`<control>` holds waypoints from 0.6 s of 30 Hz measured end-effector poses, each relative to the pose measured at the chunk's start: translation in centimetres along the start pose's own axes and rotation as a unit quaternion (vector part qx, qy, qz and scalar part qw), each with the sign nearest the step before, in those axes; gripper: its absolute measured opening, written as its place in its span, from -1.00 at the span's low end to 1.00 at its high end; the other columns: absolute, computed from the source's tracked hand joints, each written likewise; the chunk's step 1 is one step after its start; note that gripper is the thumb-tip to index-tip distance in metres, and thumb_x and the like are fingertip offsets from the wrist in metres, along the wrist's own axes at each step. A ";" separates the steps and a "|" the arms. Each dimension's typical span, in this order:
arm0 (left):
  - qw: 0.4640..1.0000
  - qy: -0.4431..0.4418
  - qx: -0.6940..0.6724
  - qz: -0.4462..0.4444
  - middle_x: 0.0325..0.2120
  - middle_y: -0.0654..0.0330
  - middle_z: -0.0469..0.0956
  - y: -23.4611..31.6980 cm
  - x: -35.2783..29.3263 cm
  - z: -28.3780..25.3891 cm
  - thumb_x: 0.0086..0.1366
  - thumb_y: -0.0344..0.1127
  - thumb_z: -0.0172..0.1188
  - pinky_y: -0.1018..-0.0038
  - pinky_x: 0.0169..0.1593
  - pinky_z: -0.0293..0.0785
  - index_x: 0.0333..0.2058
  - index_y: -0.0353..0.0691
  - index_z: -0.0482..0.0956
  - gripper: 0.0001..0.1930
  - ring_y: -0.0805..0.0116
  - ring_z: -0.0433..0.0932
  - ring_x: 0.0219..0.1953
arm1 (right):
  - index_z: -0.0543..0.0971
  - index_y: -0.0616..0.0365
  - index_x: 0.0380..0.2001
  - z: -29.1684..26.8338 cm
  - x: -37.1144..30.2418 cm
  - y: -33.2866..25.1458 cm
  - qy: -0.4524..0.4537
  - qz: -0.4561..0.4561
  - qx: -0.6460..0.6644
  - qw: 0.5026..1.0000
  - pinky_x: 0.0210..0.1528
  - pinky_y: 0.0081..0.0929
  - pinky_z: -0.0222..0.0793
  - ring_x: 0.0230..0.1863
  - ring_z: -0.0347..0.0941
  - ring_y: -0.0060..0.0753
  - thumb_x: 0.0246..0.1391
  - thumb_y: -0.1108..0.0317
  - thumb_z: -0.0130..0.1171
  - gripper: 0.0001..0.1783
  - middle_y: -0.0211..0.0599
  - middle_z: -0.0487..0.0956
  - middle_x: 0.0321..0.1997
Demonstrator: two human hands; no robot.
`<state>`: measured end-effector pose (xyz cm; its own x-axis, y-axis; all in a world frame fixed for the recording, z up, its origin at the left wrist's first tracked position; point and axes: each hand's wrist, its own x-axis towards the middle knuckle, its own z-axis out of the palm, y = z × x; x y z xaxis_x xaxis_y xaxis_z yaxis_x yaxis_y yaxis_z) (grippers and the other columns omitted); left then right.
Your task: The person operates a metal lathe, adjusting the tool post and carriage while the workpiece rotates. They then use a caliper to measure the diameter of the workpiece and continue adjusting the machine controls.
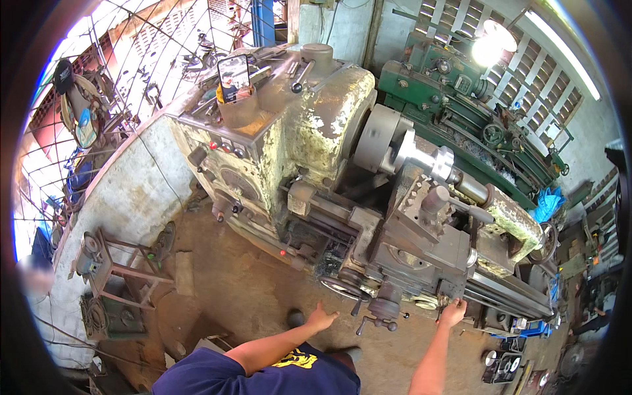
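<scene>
A large worn lathe [329, 118] with flaking cream paint stands in front of me. Its grey chuck [376, 139] grips a shiny metal workpiece [421, 158], which reaches toward the tailstock [510, 230]. The tool post [424, 205] sits on the carriage beside the workpiece. My left hand [322, 318] is just below the carriage handwheel [343, 288], fingers apart and holding nothing. Between my hands is a crank handle [377, 322] with ball ends. My right hand [451, 313] is closed at the carriage's right front edge; what its fingers hold is hidden.
A green lathe [461, 112] stands behind, near a lit lamp [495, 43]. On the headstock are a mirror [234, 74] and a round tin [238, 112]. A metal stand [125, 266] is on the floor at left. Blue plastic [548, 204] lies past the tailstock.
</scene>
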<state>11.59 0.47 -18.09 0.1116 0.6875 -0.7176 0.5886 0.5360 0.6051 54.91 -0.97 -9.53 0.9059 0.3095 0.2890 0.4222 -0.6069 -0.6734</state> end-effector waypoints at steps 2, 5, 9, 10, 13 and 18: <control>0.990 0.098 -0.078 0.065 0.30 -0.38 0.12 -0.1 0.4 -0.1 0.15 0.19 0.32 0.21 0.36 0.19 0.40 -0.43 -0.24 0.18 -0.20 0.21 0.34 | 0.58 0.21 -0.21 0.2 0.2 0.4 -0.009 0.035 -0.001 0.999 -0.17 -0.02 0.38 -0.20 0.53 0.20 0.22 0.23 0.15 -0.75 0.09 0.63 -0.24; 0.963 0.190 -0.145 0.122 0.38 -0.39 -0.10 1.2 1.5 -0.4 0.10 0.20 0.38 0.18 0.41 0.07 0.41 -0.41 -0.29 0.25 -0.22 0.03 0.42 | 0.58 0.23 -0.22 0.4 0.5 1.1 -0.028 0.038 0.020 0.999 -0.13 -0.03 0.38 -0.16 0.53 0.17 0.22 0.24 0.14 -0.75 0.06 0.63 -0.20; 0.975 0.178 -0.107 0.083 0.40 -0.40 -0.25 4.1 2.4 -1.3 0.03 0.27 0.42 0.11 0.45 -0.04 0.40 -0.41 -0.35 0.35 -0.29 -0.13 0.45 | 0.57 0.23 -0.21 0.4 0.4 1.2 -0.026 0.032 0.023 0.999 -0.10 -0.05 0.38 -0.14 0.52 0.15 0.23 0.26 0.13 -0.76 0.03 0.63 -0.19; 0.979 0.167 -0.080 0.085 0.40 -0.39 -0.27 4.8 2.5 -1.4 0.00 0.28 0.43 0.12 0.45 -0.03 0.40 -0.42 -0.36 0.37 -0.27 -0.15 0.45 | 0.57 0.23 -0.21 0.4 0.3 1.1 -0.036 0.036 0.018 0.999 -0.10 -0.06 0.38 -0.14 0.53 0.15 0.23 0.27 0.13 -0.77 0.03 0.63 -0.19; 0.987 0.139 -0.026 0.078 0.41 -0.36 -0.32 6.2 2.6 -1.2 -0.07 0.34 0.45 0.14 0.46 -0.04 0.40 -0.44 -0.38 0.45 -0.24 -0.21 0.47 | 0.56 0.23 -0.19 0.1 0.1 0.6 -0.045 0.040 0.006 0.998 -0.10 -0.07 0.39 -0.14 0.53 0.15 0.23 0.29 0.13 -0.77 0.04 0.63 -0.17; 0.983 0.157 -0.037 0.092 0.41 -0.39 -0.35 6.5 3.5 0.3 -0.12 0.37 0.46 0.09 0.48 -0.15 0.38 -0.51 -0.40 0.50 -0.26 -0.31 0.48 | 0.58 0.23 -0.20 0.0 0.1 0.3 -0.048 0.025 0.011 0.998 -0.10 -0.07 0.40 -0.17 0.54 0.19 0.20 0.31 0.14 -0.78 0.09 0.63 -0.23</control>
<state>16.04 6.18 -16.76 -0.0489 0.8870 -0.4592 0.5201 0.4152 0.7465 55.11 -1.19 -9.72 0.9177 0.3494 0.1890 0.3753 -0.6066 -0.7009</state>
